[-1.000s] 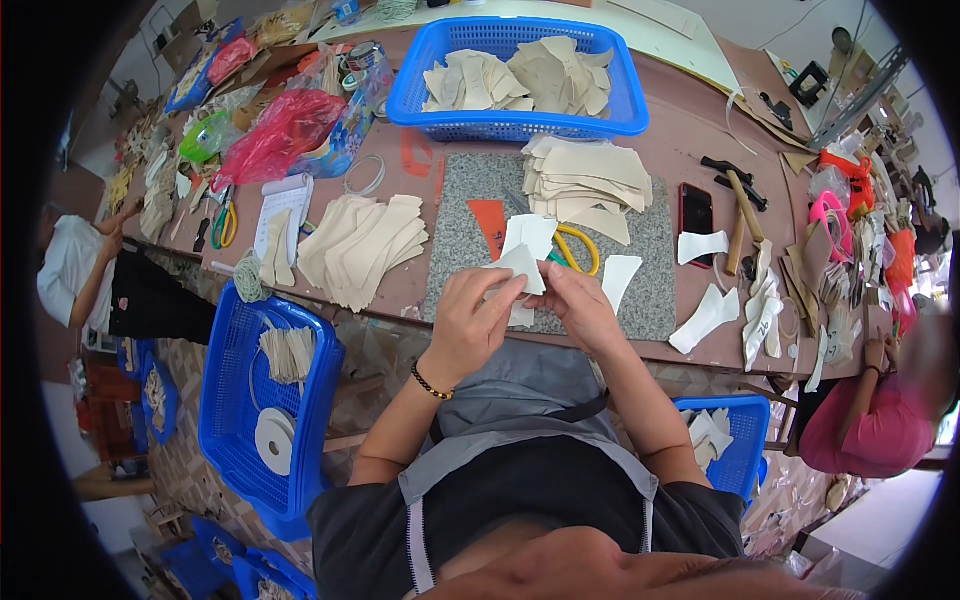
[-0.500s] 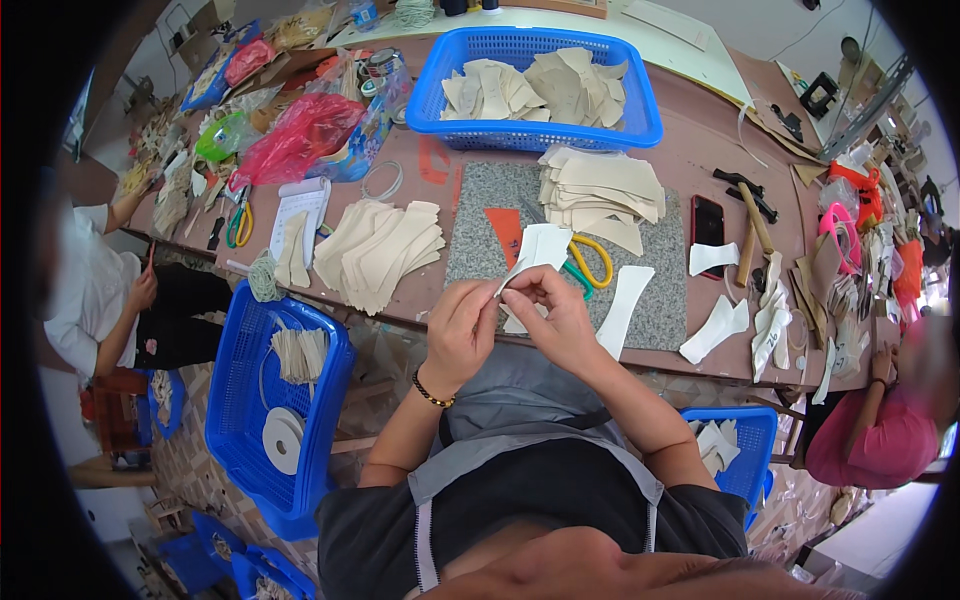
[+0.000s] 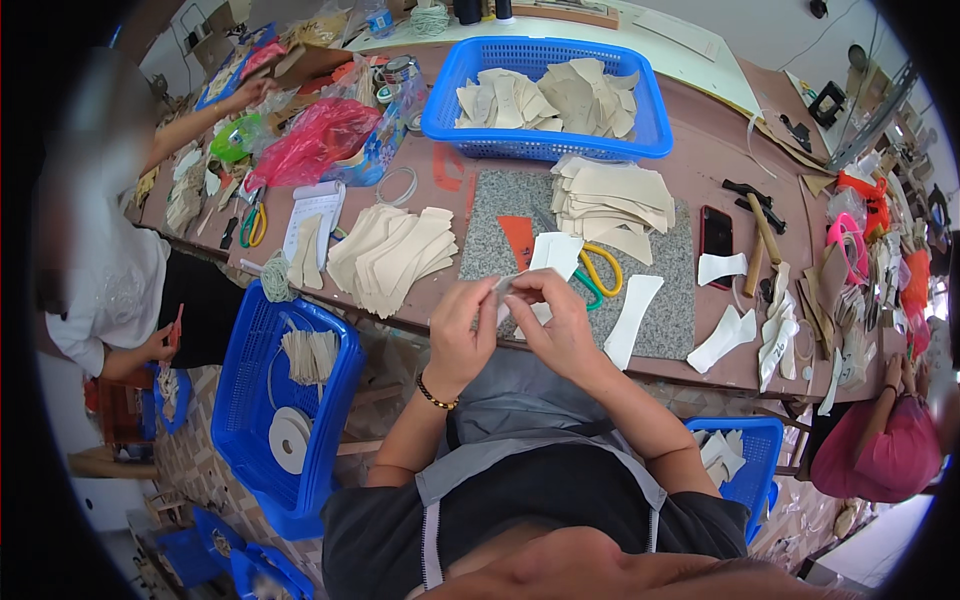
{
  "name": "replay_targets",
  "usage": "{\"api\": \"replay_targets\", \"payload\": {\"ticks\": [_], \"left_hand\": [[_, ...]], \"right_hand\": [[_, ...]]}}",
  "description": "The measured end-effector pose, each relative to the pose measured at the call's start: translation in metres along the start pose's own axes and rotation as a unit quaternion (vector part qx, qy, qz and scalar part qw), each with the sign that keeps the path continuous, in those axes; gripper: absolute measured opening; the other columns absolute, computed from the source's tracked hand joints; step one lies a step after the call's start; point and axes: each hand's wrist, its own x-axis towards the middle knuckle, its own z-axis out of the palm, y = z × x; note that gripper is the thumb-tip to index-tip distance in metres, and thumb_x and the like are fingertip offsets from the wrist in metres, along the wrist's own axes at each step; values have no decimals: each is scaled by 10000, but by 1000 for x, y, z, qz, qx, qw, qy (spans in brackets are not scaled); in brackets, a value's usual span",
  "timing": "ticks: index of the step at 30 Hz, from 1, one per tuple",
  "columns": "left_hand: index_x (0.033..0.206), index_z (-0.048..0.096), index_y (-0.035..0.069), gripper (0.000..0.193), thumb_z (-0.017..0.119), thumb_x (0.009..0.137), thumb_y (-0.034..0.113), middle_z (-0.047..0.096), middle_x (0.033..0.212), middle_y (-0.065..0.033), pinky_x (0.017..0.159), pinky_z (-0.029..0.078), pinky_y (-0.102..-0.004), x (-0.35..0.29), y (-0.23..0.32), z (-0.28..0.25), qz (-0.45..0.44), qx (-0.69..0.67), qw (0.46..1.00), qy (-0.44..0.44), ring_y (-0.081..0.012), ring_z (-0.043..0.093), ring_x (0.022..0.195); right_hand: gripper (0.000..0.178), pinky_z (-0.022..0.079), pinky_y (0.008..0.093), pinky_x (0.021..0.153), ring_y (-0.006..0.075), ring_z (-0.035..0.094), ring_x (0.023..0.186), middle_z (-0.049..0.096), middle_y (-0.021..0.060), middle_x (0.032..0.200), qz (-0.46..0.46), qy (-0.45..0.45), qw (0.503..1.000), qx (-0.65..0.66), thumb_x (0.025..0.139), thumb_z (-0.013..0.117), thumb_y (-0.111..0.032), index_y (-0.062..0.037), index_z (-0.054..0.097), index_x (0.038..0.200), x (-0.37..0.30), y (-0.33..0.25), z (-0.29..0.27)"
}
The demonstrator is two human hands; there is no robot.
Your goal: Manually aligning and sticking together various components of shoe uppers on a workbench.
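Near the table's front edge, my left hand [image 3: 463, 325] and my right hand [image 3: 556, 322] are pinched together around a pale, flat cut piece [image 3: 504, 292], its edge folded or bent between the fingertips. Just beyond my fingers a white cut piece [image 3: 558, 252] shows; whether it is part of the held one I cannot tell. Scissors [image 3: 604, 270] with yellow and green handles lie right behind my right hand on a speckled stone slab [image 3: 655, 325]. A long white shaped piece [image 3: 632, 320] rests right of that hand. Another pale scrap [image 3: 535, 318] is partly hidden beneath my fingers.
Stacks of beige cut pieces lie left [image 3: 390, 258] and behind [image 3: 615, 200]. A blue basket [image 3: 545, 148] of pieces stands at the back. Right are a phone [image 3: 716, 232] and a hammer [image 3: 765, 230]. Blue crates [image 3: 235, 430] flank me. A co-worker's arm [image 3: 210, 120] reaches over the table's left.
The held piece has turned, and its folded part now shows between my fingertips. At the left, the co-worker has leaned in and stretched an arm over the table. The view has shifted slightly.
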Motion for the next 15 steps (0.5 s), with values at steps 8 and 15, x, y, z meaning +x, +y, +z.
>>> {"api": "replay_targets", "payload": {"ticks": [8, 15], "left_hand": [[1041, 468, -30, 145, 465, 955, 86, 598, 862, -86, 607, 546, -241, 7, -34, -4, -304, -354, 877, 116, -120, 624, 709], [1216, 358, -20, 339, 508, 930, 79, 513, 1014, -124, 675, 547, -265, 6, -40, 7, -352, -441, 820, 93, -157, 598, 822]], "right_hand": [[284, 498, 248, 718, 144, 630, 850, 636, 107, 993, 208, -98, 954, 193, 914, 581, -213, 28, 532, 1054, -15, 46, -2], [251, 524, 242, 648, 172, 663, 721, 660, 119, 881, 401, -101, 808, 419, 933, 542, -185, 16, 552, 1082, -13, 43, -7]]}}
